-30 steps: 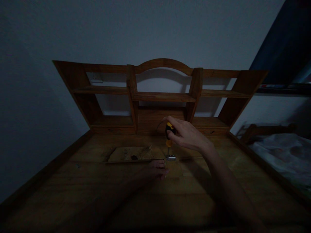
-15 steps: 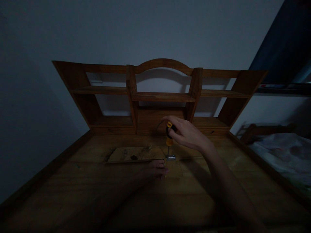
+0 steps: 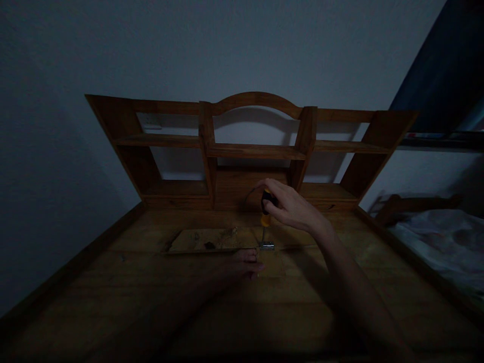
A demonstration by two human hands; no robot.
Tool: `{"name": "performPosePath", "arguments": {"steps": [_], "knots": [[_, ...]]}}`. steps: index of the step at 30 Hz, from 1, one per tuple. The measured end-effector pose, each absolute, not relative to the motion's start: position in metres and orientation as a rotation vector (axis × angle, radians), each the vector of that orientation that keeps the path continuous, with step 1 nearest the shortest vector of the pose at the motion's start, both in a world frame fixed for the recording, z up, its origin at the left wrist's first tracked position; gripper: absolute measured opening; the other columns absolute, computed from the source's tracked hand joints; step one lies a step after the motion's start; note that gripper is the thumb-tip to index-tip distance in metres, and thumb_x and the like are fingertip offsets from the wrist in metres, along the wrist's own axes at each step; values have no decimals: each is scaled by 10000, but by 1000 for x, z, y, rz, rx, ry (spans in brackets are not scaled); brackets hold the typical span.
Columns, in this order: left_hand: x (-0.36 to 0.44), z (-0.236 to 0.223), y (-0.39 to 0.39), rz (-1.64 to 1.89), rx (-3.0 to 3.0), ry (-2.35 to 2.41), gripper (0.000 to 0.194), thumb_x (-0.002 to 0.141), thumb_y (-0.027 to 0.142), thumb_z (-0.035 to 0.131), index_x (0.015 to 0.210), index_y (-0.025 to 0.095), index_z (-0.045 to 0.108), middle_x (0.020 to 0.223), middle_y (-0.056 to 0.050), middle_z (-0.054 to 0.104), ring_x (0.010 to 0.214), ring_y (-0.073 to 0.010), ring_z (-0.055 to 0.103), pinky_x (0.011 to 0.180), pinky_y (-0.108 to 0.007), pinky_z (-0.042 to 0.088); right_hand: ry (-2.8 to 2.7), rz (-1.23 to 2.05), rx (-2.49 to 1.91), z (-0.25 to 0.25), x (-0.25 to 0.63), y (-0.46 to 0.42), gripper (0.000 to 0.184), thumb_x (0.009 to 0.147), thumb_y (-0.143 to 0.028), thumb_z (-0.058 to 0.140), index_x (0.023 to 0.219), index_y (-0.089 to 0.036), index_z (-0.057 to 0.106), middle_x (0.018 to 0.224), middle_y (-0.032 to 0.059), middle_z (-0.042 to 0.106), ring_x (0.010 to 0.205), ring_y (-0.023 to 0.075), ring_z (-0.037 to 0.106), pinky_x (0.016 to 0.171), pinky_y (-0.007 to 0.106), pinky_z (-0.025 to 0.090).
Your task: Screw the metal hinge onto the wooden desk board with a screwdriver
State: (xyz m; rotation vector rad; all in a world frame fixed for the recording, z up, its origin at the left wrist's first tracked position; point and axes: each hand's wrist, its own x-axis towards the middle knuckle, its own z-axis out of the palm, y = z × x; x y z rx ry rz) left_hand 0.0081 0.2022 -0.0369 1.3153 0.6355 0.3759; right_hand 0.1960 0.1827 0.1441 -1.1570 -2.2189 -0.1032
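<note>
My right hand [image 3: 291, 204] is closed around the black and yellow handle of a screwdriver [image 3: 265, 219], which stands nearly upright. Its shaft runs down to a small shiny metal hinge [image 3: 267, 245], where the tip meets the hinge's left part. Just below lies a small pale wooden board [image 3: 271, 264] with the hinge at its top edge. My left hand [image 3: 248, 263] grips the board's left edge, fingers bent and thumb near its face. Dim light hides part of the left fingers.
Everything rests on a wooden desktop [image 3: 151, 297]. A longer, stained wooden strip [image 3: 204, 239] lies left of the hinge. Behind stands a wooden shelf unit [image 3: 257, 151] against the wall. A plastic-covered heap [image 3: 438, 242] is at the right.
The whole view has shifted very slightly. The screwdriver handle has turned a little in my right hand, and its tip stays at the hinge. My left hand keeps its place.
</note>
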Motion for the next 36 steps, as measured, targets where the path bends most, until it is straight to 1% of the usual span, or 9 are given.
{"name": "performPosePath", "arguments": {"steps": [3, 9, 15, 17, 24, 27, 30, 33, 36], "knots": [[7, -40, 204, 361, 1327, 618, 328, 718, 384, 758, 814, 150, 549, 688, 13, 510, 566, -89, 436, 528, -239, 265, -2224, -44, -1116, 144, 196, 184, 358, 907, -219, 469, 1264, -197, 490, 1257, 96, 590, 1142, 228, 566, 963, 374, 444], [7, -35, 202, 358, 1341, 562, 324, 736, 394, 744, 865, 145, 580, 724, -2, 521, 574, -92, 433, 534, -244, 266, -2180, -76, -1228, 141, 192, 186, 411, 947, -477, 495, 1254, -206, 483, 1175, 103, 636, 1015, 238, 623, 880, 365, 463], [6, -36, 200, 391, 1345, 591, 272, 761, 357, 719, 811, 150, 548, 674, 6, 510, 553, -91, 428, 522, -247, 243, -2202, -35, -1229, 143, 193, 183, 408, 896, -278, 493, 1292, -192, 450, 1191, 107, 610, 1046, 241, 598, 894, 363, 441], [6, -39, 201, 385, 1341, 603, 279, 760, 361, 722, 836, 148, 559, 707, 4, 525, 567, -92, 440, 521, -240, 254, -2195, -17, -1234, 143, 193, 182, 409, 897, -274, 486, 1297, -189, 453, 1140, 99, 628, 986, 226, 612, 850, 342, 450], [7, -35, 201, 379, 1351, 564, 266, 757, 345, 721, 784, 148, 544, 663, 16, 497, 540, -87, 418, 509, -251, 246, -2177, -163, -1338, 143, 189, 180, 376, 945, -509, 470, 1138, -192, 528, 960, 80, 661, 819, 215, 612, 718, 324, 436], [7, -35, 202, 379, 1321, 571, 282, 743, 352, 736, 786, 156, 538, 694, 14, 504, 570, -91, 435, 517, -243, 259, -2204, -143, -1276, 145, 190, 179, 328, 958, -388, 464, 1210, -187, 522, 1058, 85, 655, 887, 211, 613, 773, 327, 450], [7, -38, 202, 379, 1297, 584, 296, 730, 352, 750, 815, 158, 544, 694, 15, 508, 569, -90, 439, 515, -238, 263, -2191, -97, -1218, 146, 191, 178, 383, 973, -320, 438, 1330, -190, 482, 1184, 89, 635, 962, 205, 620, 844, 335, 461], [8, -38, 202, 386, 1298, 582, 301, 727, 351, 751, 849, 149, 564, 709, 6, 524, 563, -85, 437, 513, -237, 266, -2164, -97, -1203, 146, 189, 177, 387, 993, -401, 440, 1313, -196, 506, 1231, 91, 628, 1045, 216, 618, 915, 350, 451], [9, -34, 200, 383, 1294, 582, 303, 722, 351, 750, 832, 150, 551, 738, 4, 530, 562, -81, 438, 516, -235, 278, -2165, -107, -1243, 146, 187, 176, 377, 980, -503, 445, 1192, -213, 560, 1172, 84, 651, 1051, 234, 620, 920, 370, 452]]}}
